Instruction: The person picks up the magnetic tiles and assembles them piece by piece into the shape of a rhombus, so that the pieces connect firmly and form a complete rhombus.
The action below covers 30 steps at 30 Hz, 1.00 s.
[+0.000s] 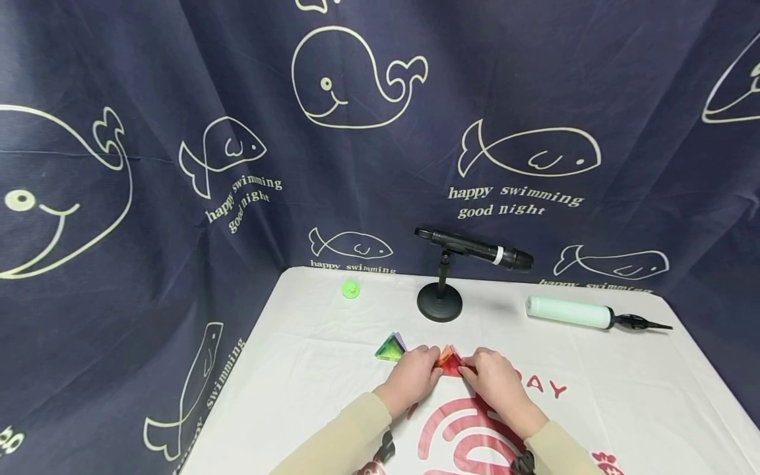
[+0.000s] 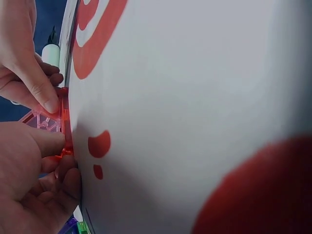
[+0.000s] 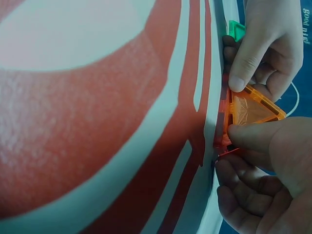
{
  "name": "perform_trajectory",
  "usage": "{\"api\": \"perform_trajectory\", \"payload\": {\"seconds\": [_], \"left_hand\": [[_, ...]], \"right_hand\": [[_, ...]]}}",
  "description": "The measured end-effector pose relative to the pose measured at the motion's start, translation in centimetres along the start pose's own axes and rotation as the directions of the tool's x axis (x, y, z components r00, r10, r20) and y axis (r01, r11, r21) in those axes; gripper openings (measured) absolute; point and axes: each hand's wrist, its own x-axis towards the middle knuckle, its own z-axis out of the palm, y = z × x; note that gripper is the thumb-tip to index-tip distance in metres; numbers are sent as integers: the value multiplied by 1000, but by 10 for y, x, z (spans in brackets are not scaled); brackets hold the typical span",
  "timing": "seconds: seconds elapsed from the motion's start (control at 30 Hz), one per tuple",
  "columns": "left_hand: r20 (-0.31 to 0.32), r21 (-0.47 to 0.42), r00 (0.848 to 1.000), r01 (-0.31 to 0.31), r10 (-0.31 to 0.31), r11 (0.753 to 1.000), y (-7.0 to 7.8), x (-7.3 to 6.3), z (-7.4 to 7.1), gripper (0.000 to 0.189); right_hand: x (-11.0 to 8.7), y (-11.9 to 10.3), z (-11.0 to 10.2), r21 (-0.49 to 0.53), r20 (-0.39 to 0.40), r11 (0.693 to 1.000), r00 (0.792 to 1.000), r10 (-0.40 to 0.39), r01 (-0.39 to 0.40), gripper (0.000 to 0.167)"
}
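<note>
Between the hands, small translucent triangular magnetic tiles meet in a peaked shape: a red tile [image 1: 452, 367], an orange tile [image 3: 251, 109] and a pink tile [image 2: 45, 122]. My left hand [image 1: 415, 374] pinches their left corner, low at the tabletop; my right hand [image 1: 494, 378] pinches the right corner. In the right wrist view the left hand [image 3: 265, 48] is above and the right hand [image 3: 273, 170] below. Fingers hide part of the edges. Just left of my left hand stands another peaked group, with a green tile [image 1: 389, 349] and a purple tile [image 1: 400, 340].
Behind the tiles a black microphone [image 1: 475, 249] rests on a round-based stand [image 1: 439, 303]. A pale green hand pump [image 1: 569, 312] lies at the back right, and a small green round toy [image 1: 350, 289] at the back left. White cloth with red print [image 1: 309, 369] covers the table.
</note>
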Motion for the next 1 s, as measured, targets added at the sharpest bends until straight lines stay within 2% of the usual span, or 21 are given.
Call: {"api": "perform_trajectory", "payload": {"seconds": [0.33, 0.53, 0.7, 0.77, 0.87, 1.0], "left_hand": [[-27, -13, 1000, -2, 1, 1000, -2, 0, 3, 21], [-5, -90, 999, 39, -40, 995, -1, -2, -2, 23], [21, -189, 997, 73, -70, 979, -4, -7, -11, 42], [14, -205, 999, 49, -47, 977, -6, -9, -18, 44], [-42, -196, 999, -30, 22, 980, -11, -10, -32, 36], [-153, -143, 983, -124, 102, 982, -25, -9, -53, 21]], "right_hand": [[-1, 1, -3, 41, 18, 998, 999, 47, -48, 18], [-1, 8, -9, 110, 25, 994, 999, 25, -27, 34], [3, 16, -20, 195, 48, 980, 998, 30, -39, 39], [5, 19, -23, 206, 53, 978, 998, 32, -42, 34], [8, 23, -25, 210, 50, 977, 999, 18, -28, 26], [13, 26, -24, 203, 47, 979, 999, -7, -3, 27]]}}
